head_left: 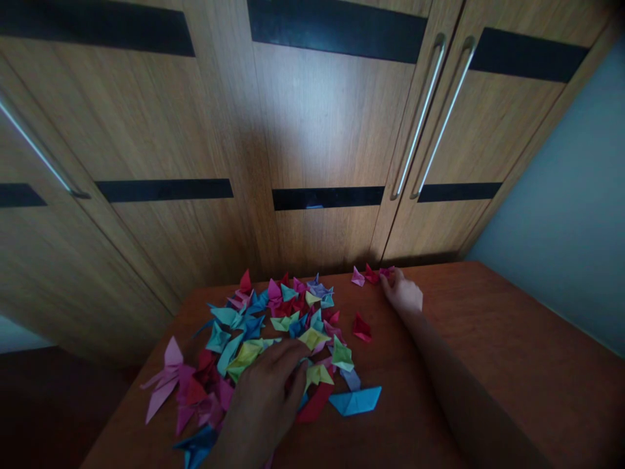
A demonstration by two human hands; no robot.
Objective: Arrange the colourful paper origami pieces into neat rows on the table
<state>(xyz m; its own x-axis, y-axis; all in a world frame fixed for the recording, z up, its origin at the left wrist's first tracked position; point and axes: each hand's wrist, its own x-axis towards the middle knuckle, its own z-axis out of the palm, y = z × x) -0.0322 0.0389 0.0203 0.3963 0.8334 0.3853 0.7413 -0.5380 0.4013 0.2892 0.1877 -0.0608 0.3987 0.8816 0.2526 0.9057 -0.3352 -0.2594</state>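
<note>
A pile of small folded-paper origami pieces point(288, 306) in pink, red, blue, teal and yellow is spread over the left part of the table. My left hand point(273, 391) is over the near side of this pile, its fingers curled down among the pieces. Whatever lies between its thumb and fingers is hidden. Near the table's far edge, my right hand point(404, 296) has its fingertips closed on a pink origami piece point(387, 270). Just left of that sit a red origami piece point(372, 275) and a light pink one point(358, 277).
A lone red origami piece point(362, 327) lies between the pile and my right arm. A blue folded strip point(355, 401) rests at the pile's near right. Behind the brown table point(512, 339) stands a wooden cabinet point(322, 124) with metal handles; a pale wall point(561, 215) is at the right.
</note>
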